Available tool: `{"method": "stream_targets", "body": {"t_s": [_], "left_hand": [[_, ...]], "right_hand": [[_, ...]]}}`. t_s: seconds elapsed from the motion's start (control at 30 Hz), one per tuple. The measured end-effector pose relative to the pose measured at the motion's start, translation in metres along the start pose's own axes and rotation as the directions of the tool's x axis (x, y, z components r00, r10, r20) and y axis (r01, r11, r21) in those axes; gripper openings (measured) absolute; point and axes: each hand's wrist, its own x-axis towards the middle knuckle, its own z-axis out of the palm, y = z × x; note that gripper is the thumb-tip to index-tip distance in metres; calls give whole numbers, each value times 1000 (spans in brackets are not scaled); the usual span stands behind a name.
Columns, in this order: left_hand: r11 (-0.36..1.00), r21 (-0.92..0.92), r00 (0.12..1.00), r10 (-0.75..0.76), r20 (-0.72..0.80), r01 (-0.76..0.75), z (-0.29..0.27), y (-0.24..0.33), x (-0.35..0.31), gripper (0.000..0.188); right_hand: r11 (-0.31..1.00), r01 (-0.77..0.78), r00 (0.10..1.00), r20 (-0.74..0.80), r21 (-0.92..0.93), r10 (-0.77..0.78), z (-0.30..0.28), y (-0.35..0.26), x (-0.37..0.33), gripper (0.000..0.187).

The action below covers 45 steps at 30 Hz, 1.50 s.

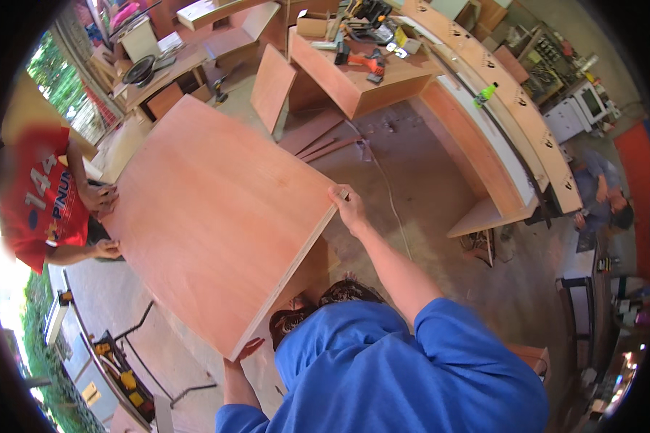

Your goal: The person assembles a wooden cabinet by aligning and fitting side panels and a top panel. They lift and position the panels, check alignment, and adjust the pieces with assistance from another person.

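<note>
A large reddish-brown plywood panel (217, 216) is held up in front of me, its pale layered edge facing my body. My right hand (349, 208) grips its right corner, thumb on top and the other fingers out of sight beneath. At the near corner my left hand (244, 351) supports the panel from below, its fingers partly hidden by the wood. Across the panel on the left, a person in a red shirt (40, 195) has both hands (102, 209) at the opposite edge.
A wooden cabinet (354, 86) stands ahead with an orange-red cordless tool (375, 66) on top. A long curved counter (484, 144) carries a green bottle (486, 94). A cable (391, 195) crosses the floor. A saw on a stand (126, 375) is at lower left. Another person (603, 187) sits far right.
</note>
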Motion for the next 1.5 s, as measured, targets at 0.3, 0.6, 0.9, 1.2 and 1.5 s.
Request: {"method": "stream_targets", "body": {"t_s": [0.3,0.6,0.9,1.2,1.5], "left_hand": [[963,242,968,-169,185,122,81,18,22,68],[802,596,947,-216,237,34,177,-2,16,68],[634,772,961,-191,203,-37,220,-37,14,67],[592,803,957,-189,220,-68,232,-57,6,66],[623,778,954,-178,243,-82,223,-60,9,66]], "right_hand": [[982,-48,995,-96,-184,31,8,-1,-9,53],[892,-127,990,-116,-434,85,14,3,24,51],[835,-95,977,-212,-542,-27,15,-41,-20,35],[991,13,991,-127,-133,-30,11,-13,-2,51],[917,88,979,-136,-389,-151,0,-12,-13,48]]}}
